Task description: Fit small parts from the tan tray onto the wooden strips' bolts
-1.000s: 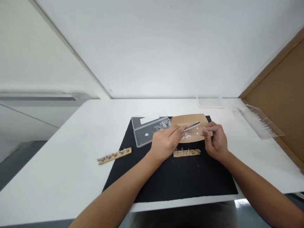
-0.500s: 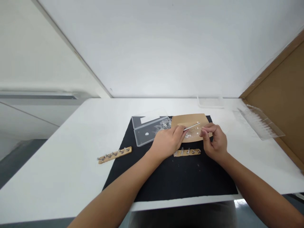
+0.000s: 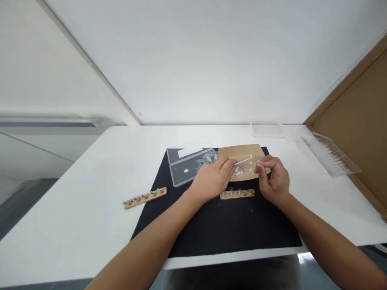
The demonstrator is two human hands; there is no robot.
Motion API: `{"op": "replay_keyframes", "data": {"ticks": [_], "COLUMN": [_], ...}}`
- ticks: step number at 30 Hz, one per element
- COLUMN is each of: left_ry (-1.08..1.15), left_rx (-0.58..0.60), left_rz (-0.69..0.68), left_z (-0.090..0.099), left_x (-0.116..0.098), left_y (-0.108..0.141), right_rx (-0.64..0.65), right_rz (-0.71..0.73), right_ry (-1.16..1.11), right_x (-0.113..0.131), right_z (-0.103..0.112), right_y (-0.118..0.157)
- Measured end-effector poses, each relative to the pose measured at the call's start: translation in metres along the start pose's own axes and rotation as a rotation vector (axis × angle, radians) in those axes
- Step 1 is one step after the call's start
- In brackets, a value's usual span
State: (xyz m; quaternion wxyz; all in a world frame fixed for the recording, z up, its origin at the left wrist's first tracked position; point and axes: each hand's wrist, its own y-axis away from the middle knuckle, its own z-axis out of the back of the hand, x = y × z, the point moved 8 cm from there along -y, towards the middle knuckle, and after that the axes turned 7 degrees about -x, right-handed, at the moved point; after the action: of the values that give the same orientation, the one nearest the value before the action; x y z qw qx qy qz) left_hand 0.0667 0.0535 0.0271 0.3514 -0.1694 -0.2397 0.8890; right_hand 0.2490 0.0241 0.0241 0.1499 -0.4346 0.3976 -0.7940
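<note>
My left hand (image 3: pixel 213 177) is closed on a thin, light-coloured stick (image 3: pixel 243 160), whose far end points right over a brown paper sheet (image 3: pixel 226 152). A small white piece lies by the stick's tip. My right hand (image 3: pixel 274 179) is pinched at the sheet's right edge, with something tiny and pale showing at the fingertips, too small to name. Small white bits (image 3: pixel 238 172) are scattered on the paper between both hands. Just below them is a short wooden strip (image 3: pixel 242 194) bearing metal studs and clear upright nail tips.
A clear plastic case (image 3: pixel 184 171) with loose clear tips lies open left of the paper, on a black mat (image 3: pixel 236 229). Another studded wooden strip (image 3: pixel 145 198) overlaps the mat's left edge. A clear tray (image 3: pixel 266 129) and plastic-bagged pieces (image 3: pixel 329 157) are farther right.
Both hands stay nearly in place. The stick has tilted slightly, and a pale sliver shows more plainly at my right fingertips. The whole view has shifted a little.
</note>
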Motion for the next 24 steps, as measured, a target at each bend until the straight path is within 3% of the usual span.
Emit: {"op": "replay_keyframes", "data": {"ticks": [6,11,19,24], "left_ry": [0.115,0.18,0.229,0.275], "left_rx": [-0.155,-0.177,-0.167,-0.198], "left_rz": [-0.027,-0.041,-0.009,0.013], "left_z": [0.015,0.02,0.021,0.019], "left_x": [-0.001,-0.004,-0.006,-0.006], "left_y": [-0.002,-0.001,0.0,0.0], "right_rx": [-0.013,-0.016,-0.04,-0.007], "right_rz": [0.008,0.015,0.213,0.247], "right_ry": [0.038,0.064,0.213,0.298], "right_x": [0.001,0.0,0.018,0.018], "right_z": [0.001,0.0,0.002,-0.004], "right_y": [-0.002,-0.002,-0.008,-0.011]}}
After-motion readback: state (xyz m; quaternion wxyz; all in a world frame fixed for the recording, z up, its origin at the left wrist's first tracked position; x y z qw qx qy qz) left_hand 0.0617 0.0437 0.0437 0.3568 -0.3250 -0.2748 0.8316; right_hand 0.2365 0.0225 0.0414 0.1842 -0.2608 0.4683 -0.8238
